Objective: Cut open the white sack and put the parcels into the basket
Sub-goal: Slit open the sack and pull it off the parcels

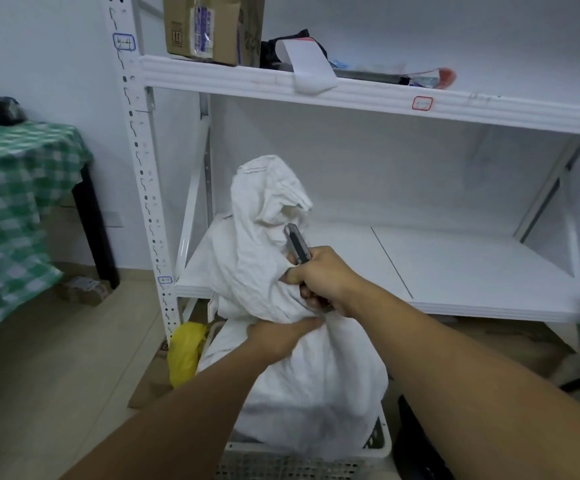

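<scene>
Yr sack (299,375) sits in basket (383,445) at 6, rack (385,98) behind at 12. At 9 a table (22,161); box (209,26) on rack's top shelf.

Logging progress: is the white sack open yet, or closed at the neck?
Closed: the white sack is bunched at its neck, where the left hand grips it; the right hand holds a knife there.

A blue-outlined sticker (124,42) on the rack's white upright (135,140) bore a handwritten mark that looked like "4-4", though its first figure was unclear. A smaller blue-outlined sticker (165,279) lower on that post was too small to read. The cardboard box (228,32) on the top shelf showed a printed two-arrow "this way up" sign (177,38) and a blurred shipping label (201,27), and the writing inside the red-outlined sticker (422,103) on the shelf beam (350,93) could not be made out.
</scene>
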